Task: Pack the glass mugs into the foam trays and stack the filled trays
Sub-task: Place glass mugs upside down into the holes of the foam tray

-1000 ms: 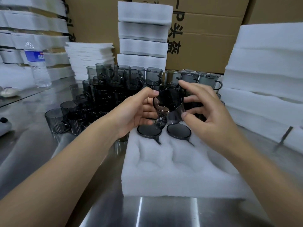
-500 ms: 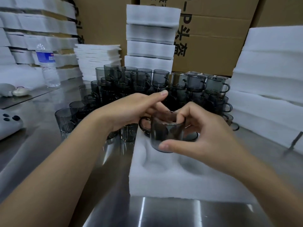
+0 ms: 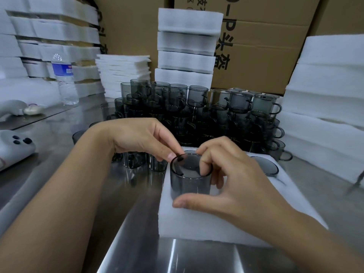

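Note:
A smoky grey glass mug (image 3: 187,180) stands upright in the near left pocket of the white foam tray (image 3: 197,221). My right hand (image 3: 232,186) grips it, thumb on its front wall and fingers hooked over the far rim. My left hand (image 3: 145,140) touches the rim at the left with thumb and fingertips. Another mug (image 3: 266,168) sits sunk in a pocket at the tray's back right. A large stacked pile of grey mugs (image 3: 197,113) stands behind the tray.
Stacks of white foam trays rise at the right (image 3: 325,107), back centre (image 3: 185,48) and left (image 3: 49,44). Cardboard boxes (image 3: 266,46) form the back wall. A water bottle (image 3: 65,79) and a white device (image 3: 13,148) sit left on the steel table (image 3: 59,178).
The mug has come down from mid-air and toward me into the tray's near left pocket. Both hands followed it down; my left hand went from beside the mug to its rim.

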A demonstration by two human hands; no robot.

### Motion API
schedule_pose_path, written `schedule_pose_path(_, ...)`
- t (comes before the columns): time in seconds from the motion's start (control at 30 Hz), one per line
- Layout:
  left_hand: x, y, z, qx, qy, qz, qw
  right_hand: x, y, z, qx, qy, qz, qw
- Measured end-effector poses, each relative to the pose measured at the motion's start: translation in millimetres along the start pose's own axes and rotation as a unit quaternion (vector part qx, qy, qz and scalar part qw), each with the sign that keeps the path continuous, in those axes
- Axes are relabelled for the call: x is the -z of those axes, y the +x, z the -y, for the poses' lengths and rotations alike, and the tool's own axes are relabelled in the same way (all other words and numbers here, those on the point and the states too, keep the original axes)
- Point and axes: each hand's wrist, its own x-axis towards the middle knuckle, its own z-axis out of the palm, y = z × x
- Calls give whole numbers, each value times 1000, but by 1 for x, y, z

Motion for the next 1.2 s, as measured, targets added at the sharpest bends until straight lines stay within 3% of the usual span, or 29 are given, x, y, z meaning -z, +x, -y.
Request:
schedule_pose_path(0.33,-3,-1,-2,36,15,3,999,4,2,2,-45,12,83,995)
schedule_pose_path(0.57,-1,-13,-9,124,62,30,990,2,3,0,-80,-7,69,994)
schedule_pose_path(0.8,-10,-13,-20,269,146,104,946,1,5,-2,-79,-24,111,990)
schedule_pose_path(0.93,-17,-9,-24,305,162,135,929,1,6,-4,-82,-41,130,987)
schedule_pose_path(1.1,-18,-9,-25,303,151,141,930,1,8,-12,-145,-18,55,988)
schedule_pose_path(1.2,-19,-8,-25,308,147,143,929,-1,11,-18,-186,-74,77,977)
